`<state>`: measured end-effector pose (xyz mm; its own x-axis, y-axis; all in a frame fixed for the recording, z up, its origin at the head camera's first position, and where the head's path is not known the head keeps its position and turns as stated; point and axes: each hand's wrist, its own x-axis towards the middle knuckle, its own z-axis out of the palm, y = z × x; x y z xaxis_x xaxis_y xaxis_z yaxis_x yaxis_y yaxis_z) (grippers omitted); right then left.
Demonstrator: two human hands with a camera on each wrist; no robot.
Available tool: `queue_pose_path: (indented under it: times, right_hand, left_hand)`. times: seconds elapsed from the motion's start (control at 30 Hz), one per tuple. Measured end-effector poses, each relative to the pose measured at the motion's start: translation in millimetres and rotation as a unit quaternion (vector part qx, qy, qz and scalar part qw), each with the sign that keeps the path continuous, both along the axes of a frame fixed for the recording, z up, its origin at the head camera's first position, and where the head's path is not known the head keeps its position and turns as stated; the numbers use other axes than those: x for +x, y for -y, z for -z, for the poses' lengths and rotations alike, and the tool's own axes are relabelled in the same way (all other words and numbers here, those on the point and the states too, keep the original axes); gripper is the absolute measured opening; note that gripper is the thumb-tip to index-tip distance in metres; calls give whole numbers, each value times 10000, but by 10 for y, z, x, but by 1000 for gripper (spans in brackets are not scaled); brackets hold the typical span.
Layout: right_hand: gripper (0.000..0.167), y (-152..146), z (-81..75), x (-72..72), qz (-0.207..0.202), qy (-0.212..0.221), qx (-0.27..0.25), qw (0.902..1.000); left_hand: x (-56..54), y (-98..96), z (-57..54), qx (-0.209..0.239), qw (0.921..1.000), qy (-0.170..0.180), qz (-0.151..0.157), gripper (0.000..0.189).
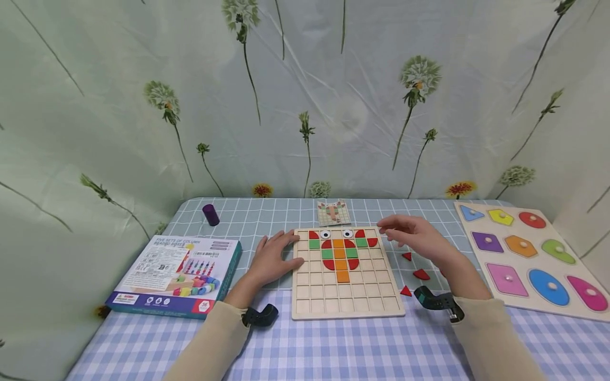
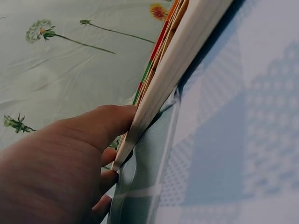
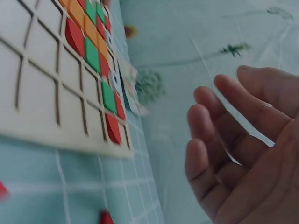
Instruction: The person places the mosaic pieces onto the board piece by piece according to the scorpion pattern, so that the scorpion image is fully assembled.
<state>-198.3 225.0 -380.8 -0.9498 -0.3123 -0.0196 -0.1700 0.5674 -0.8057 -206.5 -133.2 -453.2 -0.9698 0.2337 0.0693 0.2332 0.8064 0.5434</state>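
Observation:
A wooden grid board (image 1: 314,306) lies in the middle of the table. Red, green and orange pieces and two eye pieces form a figure in its upper cells. At its left edge, my left hand (image 1: 272,260) touches the board with thumb and fingertips, fingers spread. The left wrist view shows the thumb (image 2: 114,122) against the board's side. My right hand (image 1: 413,237) hovers by the board's upper right corner, its fingers loosely bent and nothing between them, as the right wrist view of the hand (image 3: 247,149) confirms. Several red pieces (image 1: 421,274) lie below it, right of the board.
Behind the board is a pattern card (image 1: 333,212) showing a similar figure. A boxed bead set (image 1: 176,276) lies on the left, with a purple cylinder (image 1: 211,215) beyond it. On the right lies a knobbed shape puzzle (image 1: 538,263).

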Motion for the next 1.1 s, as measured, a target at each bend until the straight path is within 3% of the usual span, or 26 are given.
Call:
queue_pose_path:
  times: [0.27, 0.5, 0.77, 1.1]
  right_hand:
    - [35, -316, 69, 10, -286, 122, 896, 9955]
    - [27, -520, 191, -9, -525, 515, 1120, 9910]
    - [26, -711, 265, -9, -800, 636, 1405, 9848]
    - [32, -757, 310, 13, -945, 1066, 1345, 9806]
  left_hand:
    - [8, 69, 7, 133, 9992, 13, 381, 59]
    - [14, 90, -21, 205, 9983, 222, 500, 65]
    - [10, 105, -14, 73, 9985, 158, 522, 65]
    - [-1, 103, -9, -121, 9983, 109, 554, 67]
